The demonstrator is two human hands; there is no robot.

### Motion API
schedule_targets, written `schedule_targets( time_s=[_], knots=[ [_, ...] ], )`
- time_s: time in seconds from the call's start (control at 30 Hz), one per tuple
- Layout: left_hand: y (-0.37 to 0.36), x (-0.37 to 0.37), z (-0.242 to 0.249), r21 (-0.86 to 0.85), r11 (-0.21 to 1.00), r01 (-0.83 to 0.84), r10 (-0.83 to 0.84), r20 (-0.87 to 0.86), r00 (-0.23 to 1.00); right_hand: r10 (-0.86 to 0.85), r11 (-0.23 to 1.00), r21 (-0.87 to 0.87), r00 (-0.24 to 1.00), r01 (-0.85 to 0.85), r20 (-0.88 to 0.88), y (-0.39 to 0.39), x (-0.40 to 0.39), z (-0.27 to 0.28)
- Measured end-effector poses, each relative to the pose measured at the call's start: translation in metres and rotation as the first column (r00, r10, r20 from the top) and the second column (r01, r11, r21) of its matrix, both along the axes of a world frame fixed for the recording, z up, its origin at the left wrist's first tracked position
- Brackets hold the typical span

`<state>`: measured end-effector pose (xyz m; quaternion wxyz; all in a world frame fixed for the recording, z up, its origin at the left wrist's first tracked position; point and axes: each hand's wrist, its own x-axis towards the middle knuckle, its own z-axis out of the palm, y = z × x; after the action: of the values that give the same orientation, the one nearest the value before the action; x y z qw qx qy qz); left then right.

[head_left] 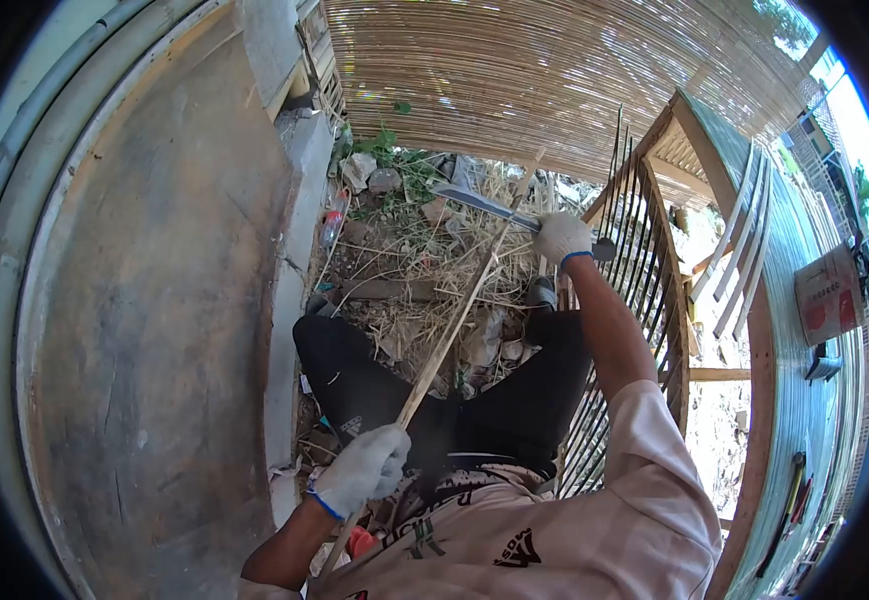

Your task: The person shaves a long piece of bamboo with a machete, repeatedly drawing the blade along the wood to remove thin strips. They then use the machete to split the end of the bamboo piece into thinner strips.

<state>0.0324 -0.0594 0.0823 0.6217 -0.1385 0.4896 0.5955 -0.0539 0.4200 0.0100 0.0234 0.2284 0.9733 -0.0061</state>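
Observation:
My left hand (361, 468), in a white work glove with a blue cuff, is closed around a long thin bamboo stick (444, 345). The stick slants up and away from my lap, between my knees. In a matching glove, my right hand (562, 238) grips the handle of a large knife (481, 204). Its blade points to the left and crosses the stick near the far end. The butt of the handle sticks out to the right of the glove.
Straw and shavings (424, 270) litter the ground between my legs. A wooden board (169, 300) stands at left, and a bamboo screen (514, 70) hangs ahead. To the right are a rack of dark rods (629, 240) and a green bench (799, 300) carrying pale strips (749, 240), a bucket (827, 293) and tools.

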Motion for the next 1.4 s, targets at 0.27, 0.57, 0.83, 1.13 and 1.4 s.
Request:
schedule_targets(
  time_s=[0.27,0.57,0.83,1.13,1.4],
  knots=[
    [-0.008,0.009,0.041,0.038,0.999,0.000,0.002,-0.062,0.998,-0.192,0.978,0.080,0.981,0.193,-0.017,0.046,-0.045,0.050],
    [-0.012,0.017,0.032,0.046,0.995,0.089,-0.085,-0.088,0.993,-0.329,0.944,-0.063,0.933,0.324,-0.143,0.123,-0.071,0.103],
    [0.047,-0.078,-0.016,-0.013,0.995,-0.099,0.079,-0.517,0.852,-0.108,0.965,-0.254,0.985,0.070,-0.139,0.025,-0.044,0.056],
    [0.084,-0.193,-0.102,0.009,0.981,-0.196,0.163,-0.594,0.788,0.055,0.853,-0.513,0.994,-0.094,-0.092,-0.127,0.000,0.012],
    [0.080,-0.191,-0.097,0.109,0.959,-0.260,0.278,-0.515,0.811,0.300,0.793,-0.473,0.922,-0.384,-0.246,-0.184,0.001,0.046]
  ],
)
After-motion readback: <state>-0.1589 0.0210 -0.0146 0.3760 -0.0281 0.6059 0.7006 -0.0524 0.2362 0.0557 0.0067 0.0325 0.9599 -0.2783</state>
